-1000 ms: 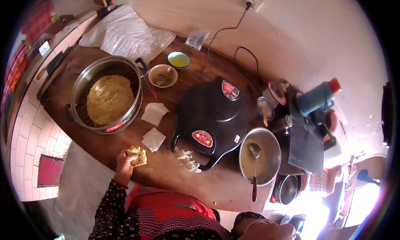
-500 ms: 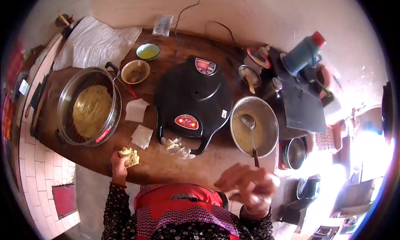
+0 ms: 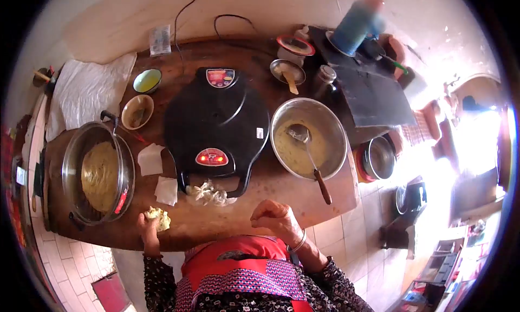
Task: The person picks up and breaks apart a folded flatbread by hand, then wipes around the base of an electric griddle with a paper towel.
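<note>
Standing well apart at the front edge of one brown wooden table [image 3: 216, 220], two bare hands are seen. One lumpy, pale-yellow piece of food [image 3: 159, 219] is clasped by the left hand [image 3: 147, 229], near the lower of two white, roughly square sheets [image 3: 166, 191]. The right hand [image 3: 276, 219] is held with fingers curled; whether their tips meet cannot be told. One round, black electric griddle [image 3: 216, 117], marked by two lit red lights, is placed centrally, with one crumpled, translucent plastic bag [image 3: 208, 194] beside its front handle. To its left, one flat, yellow round of food [image 3: 100, 176] is contained in one silvery metal pot [image 3: 128, 165]. To its right, one brown-handled metal ladle [image 3: 322, 187] is laid in one large, silvery metal bowl [image 3: 340, 133] of pale mixture.
</note>
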Demonstrator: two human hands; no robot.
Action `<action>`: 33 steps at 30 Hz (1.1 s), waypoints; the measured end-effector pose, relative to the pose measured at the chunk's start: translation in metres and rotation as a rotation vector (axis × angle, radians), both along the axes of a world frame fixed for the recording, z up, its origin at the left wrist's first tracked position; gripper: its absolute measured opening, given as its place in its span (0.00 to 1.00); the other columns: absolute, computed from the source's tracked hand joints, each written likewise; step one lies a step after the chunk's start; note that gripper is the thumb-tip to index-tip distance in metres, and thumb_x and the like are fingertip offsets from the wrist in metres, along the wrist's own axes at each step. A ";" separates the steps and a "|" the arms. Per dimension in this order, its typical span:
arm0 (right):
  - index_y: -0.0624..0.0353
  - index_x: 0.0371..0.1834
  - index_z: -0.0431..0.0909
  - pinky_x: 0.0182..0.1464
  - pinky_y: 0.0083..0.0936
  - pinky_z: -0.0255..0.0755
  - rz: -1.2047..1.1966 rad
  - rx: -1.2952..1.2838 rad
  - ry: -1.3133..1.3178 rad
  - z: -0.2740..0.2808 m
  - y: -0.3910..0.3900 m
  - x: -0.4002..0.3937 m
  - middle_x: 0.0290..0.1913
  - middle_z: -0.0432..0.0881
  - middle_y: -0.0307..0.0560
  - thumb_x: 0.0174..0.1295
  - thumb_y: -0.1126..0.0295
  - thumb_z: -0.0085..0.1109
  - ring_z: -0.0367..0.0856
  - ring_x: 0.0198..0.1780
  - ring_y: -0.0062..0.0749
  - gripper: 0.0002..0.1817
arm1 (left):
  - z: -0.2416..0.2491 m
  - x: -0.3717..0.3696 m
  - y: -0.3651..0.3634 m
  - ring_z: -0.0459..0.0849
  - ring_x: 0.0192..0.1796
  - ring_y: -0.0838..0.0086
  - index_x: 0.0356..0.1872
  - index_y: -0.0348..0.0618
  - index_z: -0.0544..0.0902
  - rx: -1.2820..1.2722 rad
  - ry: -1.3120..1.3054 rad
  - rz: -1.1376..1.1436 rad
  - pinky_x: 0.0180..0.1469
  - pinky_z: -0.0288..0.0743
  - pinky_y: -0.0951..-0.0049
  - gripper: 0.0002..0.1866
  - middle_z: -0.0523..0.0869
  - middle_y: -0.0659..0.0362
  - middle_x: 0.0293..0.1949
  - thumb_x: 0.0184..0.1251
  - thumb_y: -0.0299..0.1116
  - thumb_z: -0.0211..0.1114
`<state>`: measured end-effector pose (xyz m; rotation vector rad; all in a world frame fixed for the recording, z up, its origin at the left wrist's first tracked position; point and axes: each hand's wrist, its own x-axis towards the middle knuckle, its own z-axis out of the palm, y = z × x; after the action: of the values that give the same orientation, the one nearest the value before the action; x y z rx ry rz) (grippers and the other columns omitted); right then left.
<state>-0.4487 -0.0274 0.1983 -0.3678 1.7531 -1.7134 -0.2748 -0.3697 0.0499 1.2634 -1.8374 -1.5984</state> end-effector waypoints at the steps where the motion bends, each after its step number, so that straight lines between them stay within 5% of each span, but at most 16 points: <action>1: 0.62 0.30 0.76 0.39 0.18 0.74 -0.018 -0.018 -0.004 -0.008 0.000 0.002 0.31 0.80 0.40 0.51 0.83 0.62 0.79 0.35 0.22 0.06 | -0.013 0.005 -0.008 0.79 0.34 0.77 0.35 0.37 0.75 -0.089 -0.048 -0.023 0.36 0.77 0.72 0.13 0.80 0.60 0.33 0.46 0.22 0.65; 7: 0.61 0.30 0.78 0.34 0.18 0.71 0.017 0.079 0.110 -0.028 0.000 0.005 0.28 0.80 0.38 0.50 0.79 0.62 0.77 0.31 0.19 0.05 | -0.039 0.015 -0.025 0.80 0.35 0.76 0.36 0.35 0.77 -0.251 -0.157 -0.105 0.39 0.76 0.72 0.15 0.81 0.59 0.35 0.43 0.22 0.65; 9: 0.62 0.30 0.78 0.35 0.18 0.72 0.016 0.085 0.114 -0.039 -0.001 0.006 0.28 0.80 0.39 0.50 0.79 0.62 0.77 0.31 0.19 0.05 | -0.048 0.018 -0.028 0.81 0.39 0.74 0.39 0.35 0.78 0.036 0.039 -0.029 0.42 0.77 0.73 0.17 0.82 0.59 0.37 0.43 0.20 0.64; 14: 0.64 0.33 0.80 0.36 0.19 0.76 0.054 0.207 0.097 -0.042 0.001 0.006 0.28 0.82 0.41 0.55 0.76 0.60 0.82 0.32 0.21 0.04 | -0.049 0.027 -0.015 0.80 0.48 0.70 0.52 0.31 0.72 0.061 0.051 0.130 0.49 0.77 0.71 0.25 0.79 0.54 0.47 0.48 0.18 0.64; 20: 0.65 0.36 0.80 0.34 0.20 0.76 0.008 0.195 0.028 -0.048 -0.003 0.007 0.28 0.83 0.44 0.60 0.74 0.56 0.82 0.29 0.23 0.06 | -0.065 0.040 -0.011 0.79 0.48 0.71 0.51 0.31 0.73 0.088 0.098 0.123 0.51 0.75 0.71 0.25 0.79 0.53 0.48 0.47 0.20 0.66; 26: 0.61 0.37 0.79 0.35 0.33 0.75 0.052 0.315 0.663 -0.032 -0.035 -0.009 0.33 0.82 0.52 0.60 0.74 0.56 0.82 0.33 0.48 0.05 | -0.050 0.036 0.007 0.79 0.51 0.69 0.51 0.33 0.73 0.180 0.203 0.197 0.52 0.77 0.70 0.23 0.79 0.53 0.48 0.50 0.19 0.65; 31: 0.59 0.37 0.78 0.40 0.38 0.72 0.150 0.376 0.825 -0.024 -0.055 -0.015 0.33 0.77 0.50 0.55 0.74 0.58 0.77 0.38 0.47 0.07 | -0.027 0.033 0.013 0.75 0.38 0.80 0.47 0.45 0.76 0.162 0.067 0.254 0.34 0.71 0.79 0.18 0.74 0.68 0.37 0.54 0.23 0.66; 33: 0.60 0.37 0.78 0.41 0.38 0.72 0.162 0.370 0.896 -0.029 -0.061 -0.015 0.33 0.77 0.50 0.54 0.74 0.59 0.77 0.38 0.47 0.08 | -0.012 0.032 0.020 0.74 0.35 0.82 0.45 0.43 0.75 0.159 0.100 0.290 0.31 0.69 0.80 0.16 0.74 0.67 0.35 0.54 0.21 0.64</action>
<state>-0.4636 -0.0885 0.1697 -1.1970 2.5048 -1.1154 -0.2428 -0.3494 0.0381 1.4164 -1.4161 -1.6365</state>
